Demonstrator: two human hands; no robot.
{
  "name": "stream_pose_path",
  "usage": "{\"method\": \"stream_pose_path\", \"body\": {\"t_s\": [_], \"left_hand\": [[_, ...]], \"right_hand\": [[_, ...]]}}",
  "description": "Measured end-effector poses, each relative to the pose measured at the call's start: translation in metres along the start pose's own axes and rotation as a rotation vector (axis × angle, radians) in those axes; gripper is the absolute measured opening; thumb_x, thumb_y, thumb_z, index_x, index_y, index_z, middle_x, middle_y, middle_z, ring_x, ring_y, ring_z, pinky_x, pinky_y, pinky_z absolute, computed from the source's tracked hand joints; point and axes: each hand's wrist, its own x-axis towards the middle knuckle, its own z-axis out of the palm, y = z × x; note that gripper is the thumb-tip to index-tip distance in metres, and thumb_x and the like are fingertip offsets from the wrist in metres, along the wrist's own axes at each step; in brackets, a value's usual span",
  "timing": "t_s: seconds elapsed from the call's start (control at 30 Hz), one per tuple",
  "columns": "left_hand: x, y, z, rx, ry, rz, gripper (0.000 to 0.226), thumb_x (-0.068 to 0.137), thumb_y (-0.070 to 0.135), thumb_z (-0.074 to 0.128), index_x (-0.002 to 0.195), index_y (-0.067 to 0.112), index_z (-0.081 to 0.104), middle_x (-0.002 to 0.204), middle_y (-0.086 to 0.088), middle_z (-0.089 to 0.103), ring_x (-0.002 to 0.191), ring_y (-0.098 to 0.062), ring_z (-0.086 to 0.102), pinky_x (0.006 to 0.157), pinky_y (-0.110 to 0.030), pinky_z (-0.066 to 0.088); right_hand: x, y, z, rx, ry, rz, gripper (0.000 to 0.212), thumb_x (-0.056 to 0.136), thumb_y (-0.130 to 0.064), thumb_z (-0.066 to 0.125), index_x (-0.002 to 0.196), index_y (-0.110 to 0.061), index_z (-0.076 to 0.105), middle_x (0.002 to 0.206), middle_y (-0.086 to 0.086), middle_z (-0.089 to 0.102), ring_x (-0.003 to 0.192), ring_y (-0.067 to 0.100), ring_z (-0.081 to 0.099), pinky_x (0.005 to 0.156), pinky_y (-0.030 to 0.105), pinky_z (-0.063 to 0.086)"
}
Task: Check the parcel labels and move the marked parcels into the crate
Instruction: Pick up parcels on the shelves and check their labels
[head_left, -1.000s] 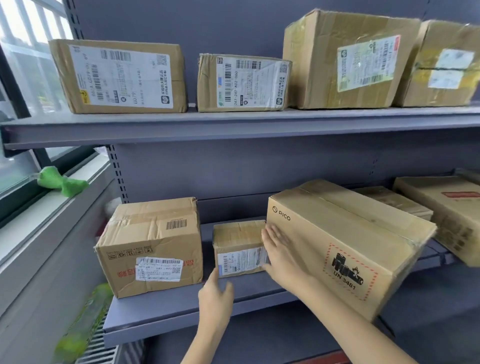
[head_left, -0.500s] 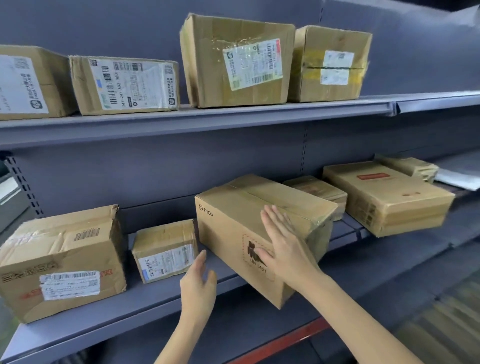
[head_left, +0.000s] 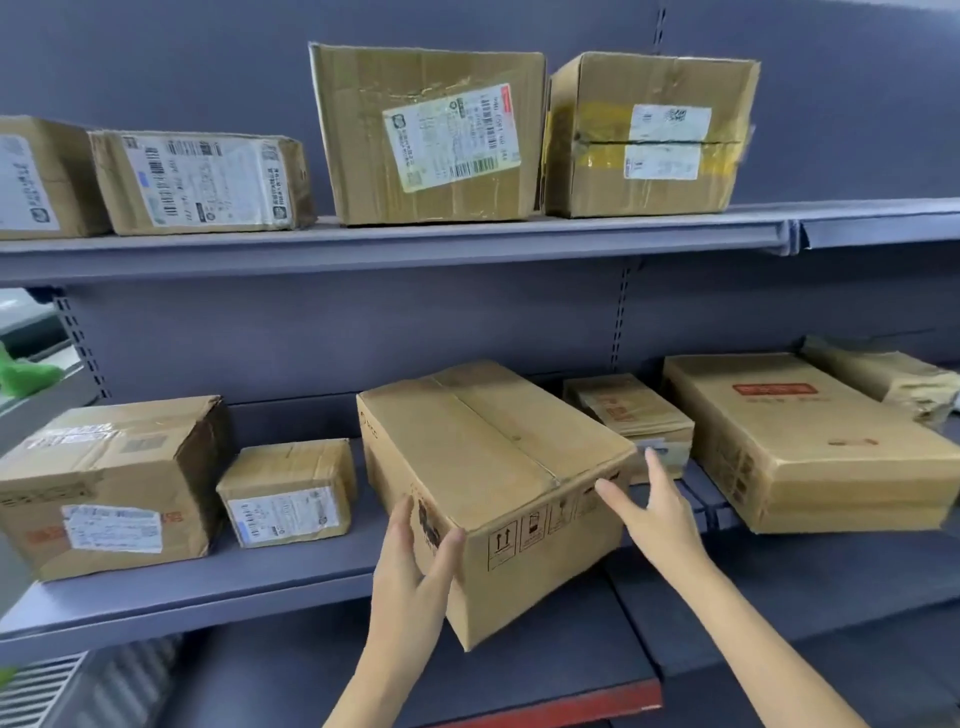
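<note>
Cardboard parcel (head_left: 498, 467) angled on lower shelf (head_left: 208, 587), corner overhanging front edge. Left hand (head_left: 415, 566) grips near corner, thumb on end face. Right hand (head_left: 654, 514) open, fingers straight, touching right end.

head view, close, facing shelves (head_left: 467, 244)

We saw a big box (head_left: 493, 467) made of brown cardboard, matt, with shiny clear tape along its top. The small box (head_left: 288, 491) beside it was cardboard too, with a white paper label. The shelf (head_left: 208, 582) looked like smooth grey painted metal. A wrinkled box (head_left: 111, 483) wore crinkly tape.
</note>
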Motion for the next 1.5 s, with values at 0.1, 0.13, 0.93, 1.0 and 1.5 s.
{"method": "stream_pose_path", "body": {"t_s": [0.1,0.13,0.93,1.0,1.5], "left_hand": [[0.004,0.020,0.004,-0.044,-0.046,-0.005,0.033,0.091,0.027,0.055,0.113,0.045,0.037,0.110,0.034,0.042,0.104,0.019,0.044,0.084,0.000,0.033],[0.007,0.024,0.004,-0.052,-0.060,0.003,0.029,0.091,0.024,0.055,0.098,0.045,0.037,0.100,0.036,0.040,0.092,0.027,0.045,0.072,0.005,0.034],[0.051,-0.013,-0.001,0.049,0.267,-0.013,0.049,0.096,0.028,0.043,0.140,0.008,0.033,0.144,-0.009,0.040,0.132,-0.024,0.036,0.110,-0.038,0.029],[0.047,-0.013,0.006,0.227,0.331,0.154,0.055,0.095,0.023,0.048,0.141,0.000,0.028,0.151,-0.017,0.027,0.142,-0.028,0.018,0.117,-0.042,0.017],[0.030,0.027,0.092,1.097,-0.158,0.744,0.062,0.091,0.051,0.023,0.107,0.012,0.068,0.110,-0.003,0.070,0.107,-0.017,0.064,0.089,-0.039,0.052]], "right_hand": [[0.019,-0.001,0.004,0.203,0.008,0.127,0.080,0.083,-0.056,0.053,0.147,-0.024,0.018,0.152,0.006,0.028,0.138,0.028,0.028,0.109,0.045,0.027],[0.024,-0.002,0.007,0.277,0.020,0.159,0.076,0.084,-0.056,0.051,0.146,-0.022,0.021,0.151,0.006,0.030,0.137,0.028,0.029,0.109,0.046,0.027],[-0.042,0.014,0.033,0.267,0.064,0.020,0.041,0.089,-0.042,0.052,0.113,-0.010,0.060,0.101,0.002,0.067,0.100,0.019,0.060,0.076,0.028,0.045],[-0.042,0.013,0.031,0.271,0.057,-0.001,0.036,0.090,-0.039,0.051,0.110,-0.010,0.061,0.096,-0.002,0.066,0.094,0.016,0.059,0.070,0.024,0.043],[-0.035,0.033,0.043,1.121,-0.236,0.756,0.026,0.095,-0.034,0.047,0.098,-0.013,0.062,0.093,0.016,0.066,0.096,0.033,0.059,0.094,0.047,0.042]]}}
